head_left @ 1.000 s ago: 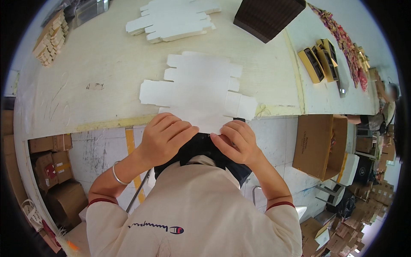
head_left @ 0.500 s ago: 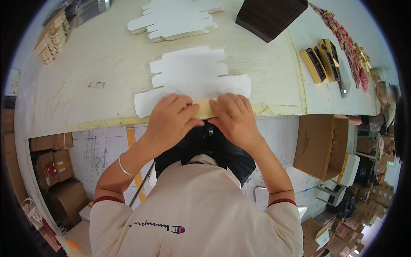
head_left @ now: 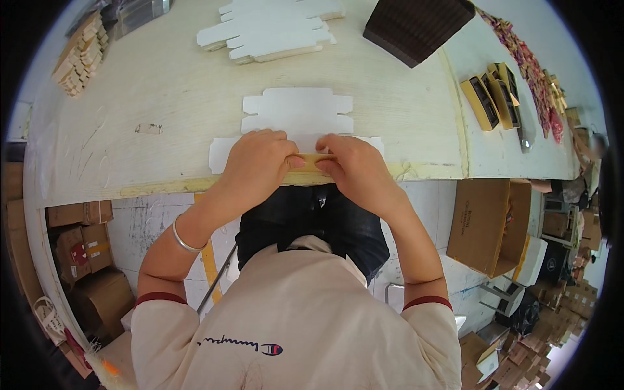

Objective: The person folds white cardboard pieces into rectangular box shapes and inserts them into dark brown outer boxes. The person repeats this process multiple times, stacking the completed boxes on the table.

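Note:
In front of me, by the table's near edge, lies an unfolded cardboard box blank (head_left: pixel 298 110), white on its upper face with notched side flaps. My left hand (head_left: pixel 259 159) pinches its near edge, the thumb below and the fingers over the top. Opposite it, my right hand (head_left: pixel 356 168) grips the same edge, thumb bent inward. Between the thumbs shows a narrow yellow strip (head_left: pixel 311 158) of the blank, turned up along the near edge. Both hands cover much of the blank's near panel.
A stack of white box blanks (head_left: pixel 276 29) lies farther back, with a dark brown block-shaped stack (head_left: pixel 416 29) right of it. Small yellow boxes with dark insides (head_left: pixel 480 103) are at the right. Folded pieces (head_left: pixel 81 55) sit far left. An open carton (head_left: pixel 478 224) stands below the table.
The blank has turned slightly and now lies squarer to the table edge. My thumbs and fingers have shifted along its near edge, and less of the yellow strip shows.

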Tool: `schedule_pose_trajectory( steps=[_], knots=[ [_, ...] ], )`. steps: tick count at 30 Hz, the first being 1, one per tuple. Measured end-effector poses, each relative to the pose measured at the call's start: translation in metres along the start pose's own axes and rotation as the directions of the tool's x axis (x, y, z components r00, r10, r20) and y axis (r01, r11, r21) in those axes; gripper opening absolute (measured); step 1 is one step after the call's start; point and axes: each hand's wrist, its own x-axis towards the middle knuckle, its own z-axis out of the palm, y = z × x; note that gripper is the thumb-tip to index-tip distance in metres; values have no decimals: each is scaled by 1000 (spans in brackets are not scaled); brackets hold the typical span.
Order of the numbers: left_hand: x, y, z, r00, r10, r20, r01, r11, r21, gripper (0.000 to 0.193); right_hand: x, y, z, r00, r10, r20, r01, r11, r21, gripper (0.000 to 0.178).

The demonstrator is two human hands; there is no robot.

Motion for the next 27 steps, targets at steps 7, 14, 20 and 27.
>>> schedule_pose_trajectory(
  steps=[7,14,20,27],
  knots=[
    [-19,27,3,972,-25,-234,30,999,20,13,-13,-11,20,992,12,-129,-10,1000,20,10],
    [-13,-7,-23,995,-98,1,97,984,-147,16,-38,-17,-10,971,-239,-24,238,944,228,53],
    [7,-18,-24,995,65,76,-52,984,-168,9,-60,9,-2,921,-388,-2,378,899,-222,49],
    [5,-5,-41,980,8,197,14,994,-110,23,-23,-3,12,990,-98,-99,91,993,-77,12]
  ],
)
